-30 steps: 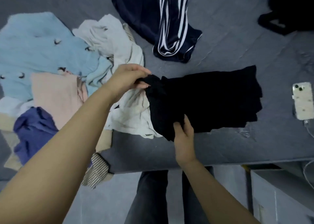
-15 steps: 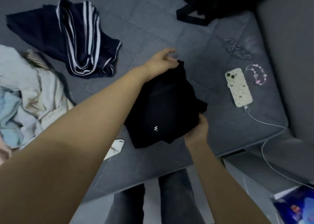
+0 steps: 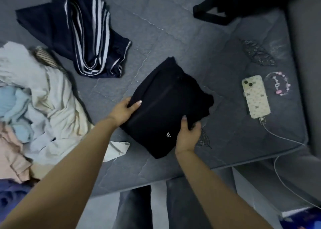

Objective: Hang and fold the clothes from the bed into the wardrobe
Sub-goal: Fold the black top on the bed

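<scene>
Now a folded black garment (image 3: 166,107) is held on the grey bed (image 3: 173,37), close to the near edge. It lies flat in a neat block, and a small white mark can be seen near its near corner. The left hand (image 3: 124,111) grips the left side of the black garment, with the thumb laid on top and the other fingers tucked under the edge. The right hand (image 3: 188,134) grips the near right side, with the thumb on top and the fingers curled round the edge. To the left, a loose pile of clothes (image 3: 34,110) is spread on the bed, with white, light blue, pink and dark blue pieces in it. A navy garment with white stripes (image 3: 83,37) is crumpled farther back on the bed, well apart from the black one. To the right, a phone (image 3: 256,96) in a pale patterned case lies face down on the bed, and a white cable (image 3: 284,159) is plugged into its near end and hangs off the side of the bed. A beaded bracelet (image 3: 279,84) lies just beside the phone. A black bag (image 3: 234,4) is seen at the far right of the bed. Legs in dark jeans (image 3: 133,209) are seen below, by the edge of the bed.
</scene>
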The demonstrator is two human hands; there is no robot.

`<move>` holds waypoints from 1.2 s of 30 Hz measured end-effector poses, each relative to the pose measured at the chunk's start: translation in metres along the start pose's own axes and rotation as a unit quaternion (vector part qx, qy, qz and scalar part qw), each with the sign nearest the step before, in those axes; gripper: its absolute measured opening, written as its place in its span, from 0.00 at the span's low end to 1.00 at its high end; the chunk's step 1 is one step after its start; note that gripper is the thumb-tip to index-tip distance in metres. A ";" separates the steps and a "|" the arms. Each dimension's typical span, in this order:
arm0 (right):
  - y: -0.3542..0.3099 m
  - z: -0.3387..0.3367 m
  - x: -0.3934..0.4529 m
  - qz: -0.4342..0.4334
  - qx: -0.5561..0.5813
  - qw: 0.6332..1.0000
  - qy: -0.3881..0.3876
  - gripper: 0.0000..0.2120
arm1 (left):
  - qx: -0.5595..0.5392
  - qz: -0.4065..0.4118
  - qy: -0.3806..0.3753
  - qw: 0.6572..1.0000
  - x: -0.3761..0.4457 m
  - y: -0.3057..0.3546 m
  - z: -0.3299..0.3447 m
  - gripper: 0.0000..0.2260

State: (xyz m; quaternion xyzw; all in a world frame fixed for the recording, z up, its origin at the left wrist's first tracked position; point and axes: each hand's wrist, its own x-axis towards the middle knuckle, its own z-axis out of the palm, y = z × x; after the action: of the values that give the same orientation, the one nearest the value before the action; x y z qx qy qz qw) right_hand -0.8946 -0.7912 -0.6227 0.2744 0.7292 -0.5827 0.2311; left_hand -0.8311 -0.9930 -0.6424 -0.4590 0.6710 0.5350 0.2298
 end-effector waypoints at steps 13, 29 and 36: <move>-0.059 -0.007 0.048 -0.074 -0.220 0.958 -0.167 0.13 | -0.429 -0.069 0.101 0.895 -0.060 -0.007 0.044 0.10; -0.072 0.013 0.089 -0.001 -0.159 0.978 -0.134 0.26 | -0.556 -0.037 -0.071 0.827 -0.016 0.020 0.001 0.29; -0.076 0.020 0.108 -0.153 -0.165 0.961 -0.158 0.11 | -0.418 0.014 0.174 0.892 0.018 0.033 0.002 0.06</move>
State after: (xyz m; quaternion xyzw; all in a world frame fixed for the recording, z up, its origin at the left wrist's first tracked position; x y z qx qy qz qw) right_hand -1.0257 -0.8095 -0.6432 0.0221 0.8027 -0.5186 0.2938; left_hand -0.8683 -0.9973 -0.6408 -0.5887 0.4215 0.6806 -0.1115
